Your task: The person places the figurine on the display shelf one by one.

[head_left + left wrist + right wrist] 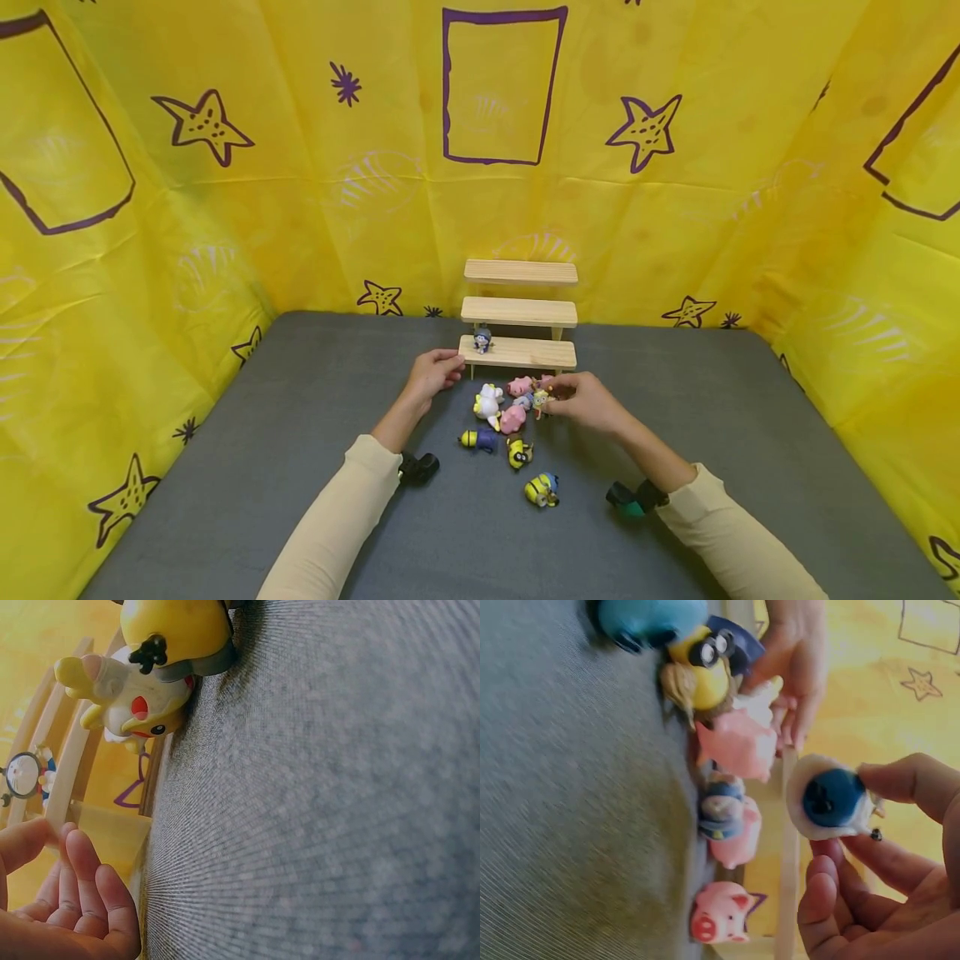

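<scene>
A three-tier wooden display stand [525, 353] stands at the back of the table. My left hand [433, 375] pinches the left end of its lowest shelf between thumb and forefinger. Near that end of the shelf stands a small dark-and-white figurine [482, 338]. My right hand [587, 403] grips a small figurine [831, 796] between thumb and fingers, its round white and blue side facing the wrist camera. Just in front of the stand lie pink pig figurines [721, 912], a white-and-yellow figurine [488, 402] and a grey-blue one [721, 807].
Closer to me lie yellow minion figurines: one with blue [542, 490], one with brown [518, 452] and one in purple-blue [478, 439]. A yellow cloth [405, 217] with drawn stars hangs behind and beside the dark grey table [247, 500].
</scene>
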